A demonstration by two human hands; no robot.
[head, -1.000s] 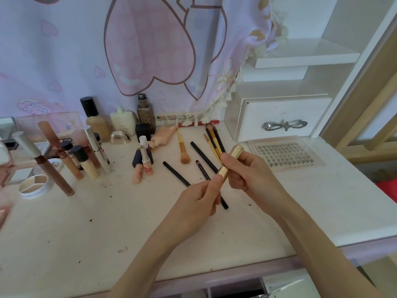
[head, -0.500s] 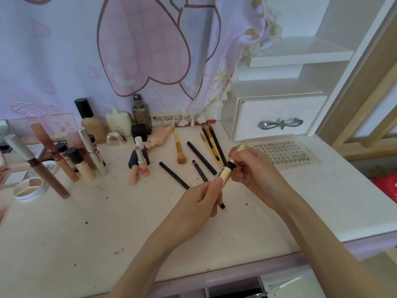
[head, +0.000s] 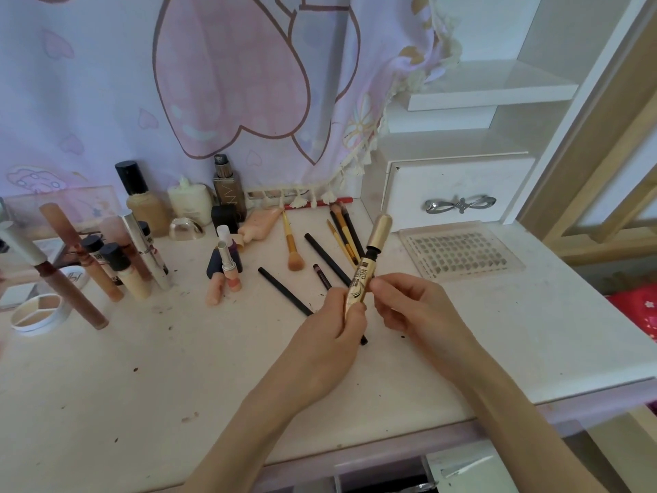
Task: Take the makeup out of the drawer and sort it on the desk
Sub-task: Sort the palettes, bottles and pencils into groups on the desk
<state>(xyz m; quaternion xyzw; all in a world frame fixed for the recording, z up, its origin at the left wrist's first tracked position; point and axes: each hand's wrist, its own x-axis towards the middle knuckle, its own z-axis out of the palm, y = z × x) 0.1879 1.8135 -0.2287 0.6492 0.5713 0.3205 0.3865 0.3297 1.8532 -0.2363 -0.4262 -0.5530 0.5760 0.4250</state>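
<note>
Since half a second ago I've let my right hand (head: 409,307) slide off the gold cap; its fingertips now pinch the gold mascara tube (head: 366,268) mid-body, and my left hand (head: 334,325) has its grip closed round the lower end. The tube tilts above the surface (head: 177,368), over the black pencils (head: 284,291). Bare room lies near the front edge, left of my arms
</note>
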